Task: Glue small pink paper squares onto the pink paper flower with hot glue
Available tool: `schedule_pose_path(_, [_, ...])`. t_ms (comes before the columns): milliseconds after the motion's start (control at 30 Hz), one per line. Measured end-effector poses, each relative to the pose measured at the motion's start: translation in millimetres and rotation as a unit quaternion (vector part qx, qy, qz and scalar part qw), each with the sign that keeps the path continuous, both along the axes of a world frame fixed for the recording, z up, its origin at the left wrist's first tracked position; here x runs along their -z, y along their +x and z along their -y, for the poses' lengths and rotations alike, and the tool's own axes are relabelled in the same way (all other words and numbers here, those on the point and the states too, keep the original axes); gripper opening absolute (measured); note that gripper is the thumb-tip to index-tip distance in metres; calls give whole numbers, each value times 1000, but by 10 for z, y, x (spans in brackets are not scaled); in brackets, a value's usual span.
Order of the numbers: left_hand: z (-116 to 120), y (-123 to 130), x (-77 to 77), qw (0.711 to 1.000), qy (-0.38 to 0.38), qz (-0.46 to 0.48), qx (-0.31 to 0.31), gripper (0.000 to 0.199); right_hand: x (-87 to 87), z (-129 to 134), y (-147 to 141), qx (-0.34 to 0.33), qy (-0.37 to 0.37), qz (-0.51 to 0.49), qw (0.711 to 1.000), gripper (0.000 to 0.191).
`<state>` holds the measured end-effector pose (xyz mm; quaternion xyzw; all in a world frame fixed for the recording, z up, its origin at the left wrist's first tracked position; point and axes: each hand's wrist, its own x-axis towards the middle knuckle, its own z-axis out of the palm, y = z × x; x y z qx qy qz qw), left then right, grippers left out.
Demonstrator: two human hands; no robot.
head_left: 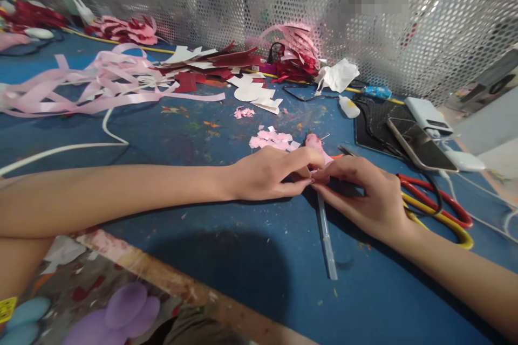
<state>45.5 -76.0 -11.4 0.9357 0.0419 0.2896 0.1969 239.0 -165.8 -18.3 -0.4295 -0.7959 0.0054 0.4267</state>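
Observation:
My left hand [271, 173] and my right hand [366, 194] meet with their fingertips pinched together over the blue table. Between them shows a bit of a small pink piece [313, 173], mostly hidden by the fingers. Just behind the fingers lies a pink tool [313, 143] that looks like a glue gun, partly covered by my hands. A clear glue stick [327, 242] runs from under the fingers toward me. Left of the tool is a loose pile of pink cut pieces [272, 139].
Pink ribbons [121, 73] and red and white scraps [218, 59] line the back, before a perforated metal screen [243, 0]. To the right lie a phone [421, 143], a white power bank [429, 116], cables and scissors with red and yellow handles [461, 237]. Purple balloons [125, 307] are below the table edge.

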Motion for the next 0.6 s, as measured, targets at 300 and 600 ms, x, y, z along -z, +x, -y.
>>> schedule_pose_path(300, [-7,-6,-10,1000,22,-2,-5,29,-40,-12,-7,-10,-3,7,1000,15])
schedule_pose_path(600, [-28,-18,6,1000,-21,6,-8,36,-50,-5,-10,-7,-3,17,1000,19])
